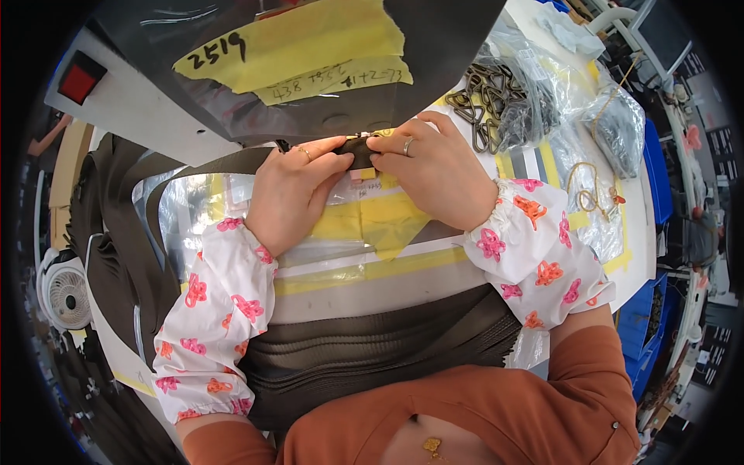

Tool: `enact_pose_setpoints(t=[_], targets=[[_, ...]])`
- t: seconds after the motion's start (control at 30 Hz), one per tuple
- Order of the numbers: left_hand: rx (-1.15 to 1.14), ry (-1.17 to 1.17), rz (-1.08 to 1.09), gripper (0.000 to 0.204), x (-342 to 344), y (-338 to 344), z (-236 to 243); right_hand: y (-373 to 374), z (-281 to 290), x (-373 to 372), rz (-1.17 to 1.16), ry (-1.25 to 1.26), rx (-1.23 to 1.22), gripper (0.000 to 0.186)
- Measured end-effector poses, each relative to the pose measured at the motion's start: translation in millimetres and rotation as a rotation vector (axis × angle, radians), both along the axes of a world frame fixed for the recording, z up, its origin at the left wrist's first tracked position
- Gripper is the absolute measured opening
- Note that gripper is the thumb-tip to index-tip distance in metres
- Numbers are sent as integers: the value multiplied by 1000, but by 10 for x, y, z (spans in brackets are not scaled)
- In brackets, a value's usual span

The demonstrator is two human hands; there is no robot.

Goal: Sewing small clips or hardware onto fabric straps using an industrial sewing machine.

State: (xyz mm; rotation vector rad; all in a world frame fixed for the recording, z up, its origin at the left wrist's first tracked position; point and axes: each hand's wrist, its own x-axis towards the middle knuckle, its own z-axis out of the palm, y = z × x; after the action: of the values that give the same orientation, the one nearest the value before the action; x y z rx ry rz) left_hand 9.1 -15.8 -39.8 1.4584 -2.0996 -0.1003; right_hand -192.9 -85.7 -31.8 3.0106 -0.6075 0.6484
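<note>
Both my hands pinch a dark olive-brown webbing strap (355, 153) under the lower edge of a grey machine head (178, 93). My left hand (291, 190) grips it at the left, where the strap runs off toward a hanging bundle of webbing (116, 217). My right hand (434, 174) holds the right part, fingertips close to the small metal parts at the machine, which are partly hidden. The work surface below is covered with yellow tape and clear plastic (372, 232). Folded dark webbing (372, 341) lies along the near edge.
Metal triangle rings (484, 101) and plastic bags (612, 139) lie at the back right, beside coiled cord (585, 198). Blue bins (649, 341) stand beyond the right edge. A white fan (68, 293) is at the left. A red switch (81, 76) sits on the machine.
</note>
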Motion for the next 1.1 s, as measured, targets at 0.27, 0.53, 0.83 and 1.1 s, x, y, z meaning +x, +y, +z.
enact_pose_setpoints(t=[0.27,0.53,0.83,1.1], targets=[[-26,-17,-10,14,20,0,-8,4,-10,16,-17,28,2,25],[-19,-33,-2,14,28,-4,-39,4,-25,1,-23,15,-6,27],[-33,-10,-14,14,33,-20,-33,-29,-15,13,-14,16,-33,14],[-1,-3,-3,14,79,-128,-110,-178,-58,36,-29,53,-11,15]])
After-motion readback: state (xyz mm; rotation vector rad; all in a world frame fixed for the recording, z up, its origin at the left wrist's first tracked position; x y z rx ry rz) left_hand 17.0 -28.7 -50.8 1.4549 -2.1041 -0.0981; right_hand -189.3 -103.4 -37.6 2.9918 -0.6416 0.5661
